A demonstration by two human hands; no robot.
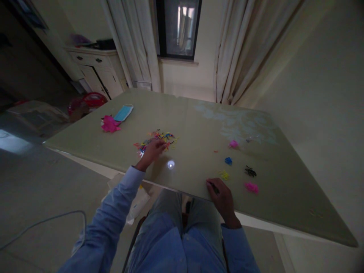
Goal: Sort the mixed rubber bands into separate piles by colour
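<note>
My left hand [154,152] reaches over a mixed pile [159,135] of small, thin coloured pieces that look like rubber bands. Its fingers are drawn together at the pile's right side, and anything between them is too small to name. By the table's front edge rests my right hand [222,197], fingers curled and thumb against the index finger; what they may hold is hidden. Beyond it lie separate small heaps: yellow [224,175], blue [228,161], black [250,171], bright pink [251,187] and a lighter pink [233,144]. A tiny orange bit [215,151] lies alone.
The pale green table [187,113] fills the middle of the view. A blue face mask [124,113] and crumpled pink material [110,124] lie at the left. Clear plastic [251,138] sits at the back right. A white cabinet [96,68] stands behind the table.
</note>
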